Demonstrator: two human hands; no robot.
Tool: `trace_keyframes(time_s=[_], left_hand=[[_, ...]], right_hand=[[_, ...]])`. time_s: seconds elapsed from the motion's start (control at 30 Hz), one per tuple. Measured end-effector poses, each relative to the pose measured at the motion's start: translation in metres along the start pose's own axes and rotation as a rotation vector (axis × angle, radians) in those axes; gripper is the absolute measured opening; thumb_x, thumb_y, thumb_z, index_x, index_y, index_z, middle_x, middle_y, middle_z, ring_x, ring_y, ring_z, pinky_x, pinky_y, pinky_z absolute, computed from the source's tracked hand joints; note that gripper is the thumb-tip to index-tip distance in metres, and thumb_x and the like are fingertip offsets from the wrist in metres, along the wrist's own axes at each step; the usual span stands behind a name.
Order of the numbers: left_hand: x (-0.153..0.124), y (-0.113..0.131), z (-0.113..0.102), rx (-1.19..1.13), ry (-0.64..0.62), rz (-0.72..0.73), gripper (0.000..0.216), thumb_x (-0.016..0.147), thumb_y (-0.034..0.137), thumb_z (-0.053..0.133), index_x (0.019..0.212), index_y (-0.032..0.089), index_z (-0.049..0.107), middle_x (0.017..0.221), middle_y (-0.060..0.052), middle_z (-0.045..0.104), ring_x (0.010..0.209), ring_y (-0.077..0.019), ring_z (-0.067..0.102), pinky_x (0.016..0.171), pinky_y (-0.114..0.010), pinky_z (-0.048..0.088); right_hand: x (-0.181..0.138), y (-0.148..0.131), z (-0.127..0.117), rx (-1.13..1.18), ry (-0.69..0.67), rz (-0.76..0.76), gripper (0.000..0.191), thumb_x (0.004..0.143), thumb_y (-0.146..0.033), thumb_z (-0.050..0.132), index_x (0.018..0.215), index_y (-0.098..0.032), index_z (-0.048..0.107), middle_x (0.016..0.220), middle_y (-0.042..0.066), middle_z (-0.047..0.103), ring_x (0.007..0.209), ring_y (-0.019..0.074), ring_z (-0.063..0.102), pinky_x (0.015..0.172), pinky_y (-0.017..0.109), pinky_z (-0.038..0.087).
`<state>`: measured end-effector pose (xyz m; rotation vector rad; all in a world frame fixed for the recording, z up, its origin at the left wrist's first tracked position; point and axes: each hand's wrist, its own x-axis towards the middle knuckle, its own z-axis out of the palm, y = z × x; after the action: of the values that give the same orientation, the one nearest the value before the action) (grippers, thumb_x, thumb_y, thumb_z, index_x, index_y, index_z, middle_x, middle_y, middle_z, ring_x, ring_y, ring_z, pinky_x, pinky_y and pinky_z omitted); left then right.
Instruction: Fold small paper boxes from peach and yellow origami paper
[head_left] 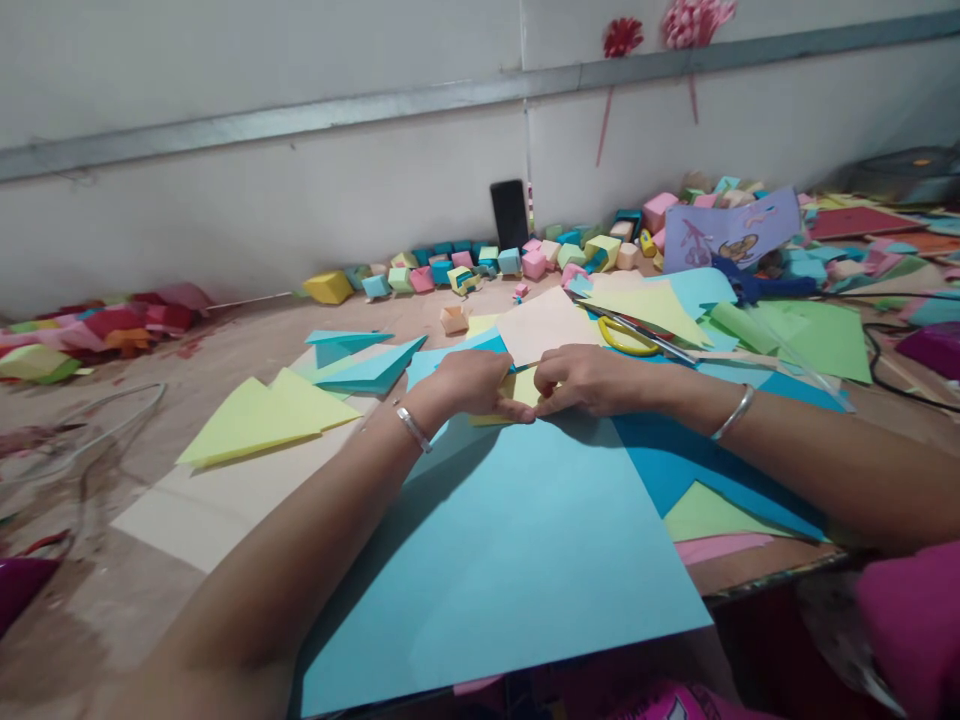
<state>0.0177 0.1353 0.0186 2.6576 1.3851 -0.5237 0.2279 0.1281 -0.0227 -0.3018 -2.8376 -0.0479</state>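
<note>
My left hand [480, 384] and my right hand [579, 382] meet over a small piece of yellow paper [524, 386]. Both hands have curled fingers, and their thumbs and fingertips press on the paper's near edge. Beneath it lies a large light blue sheet of paper [540, 540], which reaches to the table's front edge. Just beyond the hands is a cream sheet [551, 325]. A pair of scissors with yellow handles [630, 340] rests beyond my right wrist. Part of the yellow paper is hidden by my fingers.
Folded yellow paper [262, 415] and turquoise paper [375, 368] lie to the left. Small folded paper boxes [442, 272] line the wall, near an upright phone [511, 213]. Darker blue paper [675, 460] lies under my right forearm. A cable [874, 350] runs at right.
</note>
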Motion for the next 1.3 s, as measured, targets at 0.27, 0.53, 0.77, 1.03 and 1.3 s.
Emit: trace_keyframes(time_s=[0.27, 0.53, 0.77, 1.03, 1.3], left_hand=[[0.001, 0.001, -0.001, -0.006, -0.019, -0.017, 0.072, 0.068, 0.082, 0.052, 0.101, 0.019, 0.059, 0.104, -0.013, 0.068, 0.083, -0.0289, 0.062, 0.054, -0.03, 0.032], [-0.002, 0.004, -0.003, -0.005, -0.031, -0.026, 0.071, 0.068, 0.081, 0.051, 0.1, 0.019, 0.059, 0.101, -0.012, 0.069, 0.081, -0.0277, 0.062, 0.054, -0.029, 0.031], [0.001, 0.0, 0.0, -0.007, -0.01, -0.006, 0.073, 0.066, 0.083, 0.051, 0.099, 0.019, 0.06, 0.098, -0.012, 0.069, 0.079, -0.0278, 0.062, 0.055, -0.029, 0.031], [0.001, 0.0, 0.0, -0.024, -0.016, -0.01, 0.076, 0.063, 0.085, 0.051, 0.101, 0.019, 0.06, 0.096, -0.011, 0.069, 0.079, -0.028, 0.062, 0.056, -0.029, 0.032], [0.0, -0.003, -0.002, -0.053, -0.039, 0.001, 0.068, 0.064, 0.08, 0.056, 0.095, 0.02, 0.058, 0.093, -0.008, 0.068, 0.074, -0.0231, 0.059, 0.056, -0.027, 0.031]], right_hand=[[-0.01, 0.004, -0.037, 0.177, -0.4, 0.204, 0.027, 0.088, -0.013, 0.052, 0.095, -0.022, 0.077, 0.088, 0.003, 0.068, 0.074, 0.0128, 0.055, 0.06, 0.025, 0.032], [-0.021, 0.013, -0.057, 0.186, -0.529, 0.437, 0.018, 0.074, -0.006, 0.061, 0.071, -0.016, 0.075, 0.076, 0.004, 0.07, 0.066, 0.0131, 0.055, 0.056, 0.024, 0.033], [-0.007, -0.002, -0.046, 0.302, -0.361, 0.259, 0.047, 0.078, 0.001, 0.048, 0.109, -0.024, 0.075, 0.082, 0.003, 0.064, 0.073, 0.0124, 0.054, 0.065, 0.023, 0.038], [-0.004, -0.008, -0.03, 0.294, -0.394, 0.236, 0.061, 0.081, 0.0, 0.049, 0.132, -0.032, 0.059, 0.083, 0.003, 0.054, 0.068, 0.0123, 0.047, 0.059, 0.023, 0.033], [-0.007, 0.006, -0.028, 0.494, -0.391, 0.322, 0.04, 0.085, -0.005, 0.049, 0.111, -0.023, 0.074, 0.089, 0.005, 0.063, 0.079, 0.0129, 0.056, 0.071, 0.023, 0.043]])
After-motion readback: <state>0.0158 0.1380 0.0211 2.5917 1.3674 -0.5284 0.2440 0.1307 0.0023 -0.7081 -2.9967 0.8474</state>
